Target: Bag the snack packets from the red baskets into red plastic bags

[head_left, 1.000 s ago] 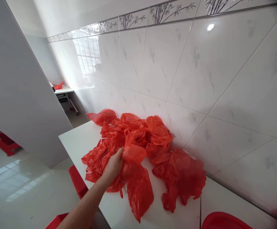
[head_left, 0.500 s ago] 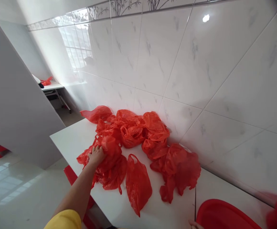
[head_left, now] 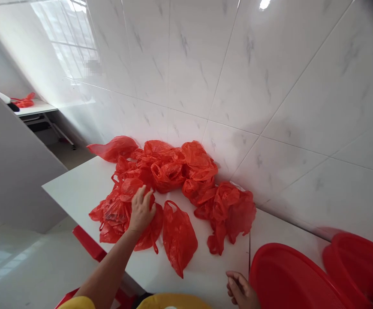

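Observation:
Loose red plastic bags lie crumpled on the white table point(head_left: 67, 189). My left hand point(head_left: 141, 210) is over the near-left pile of bags point(head_left: 118, 214), fingers spread and nothing gripped; I cannot tell whether it touches the plastic. Just right of that pile, a single red plastic bag point(head_left: 180, 238) lies flattened with its handle loop toward the wall. My right hand point(head_left: 242, 291) is low near the table's front, fingers curled in and nothing visible in them. Beside it stands a large red plastic basket point(head_left: 255, 262).
More red bags point(head_left: 169, 167) run along the tiled wall point(head_left: 189, 64), with another clump point(head_left: 230, 214) to the right. A second red basket point(head_left: 337, 244) stands at far right. Red stools point(head_left: 88, 244) are below the table's left edge. A grey partition point(head_left: 16, 171) rises at left.
My left hand has lifted and shifted right on the pile, its fingers spreading apart. My right hand has come further into view beside the basket. The view has tilted down and turned right.

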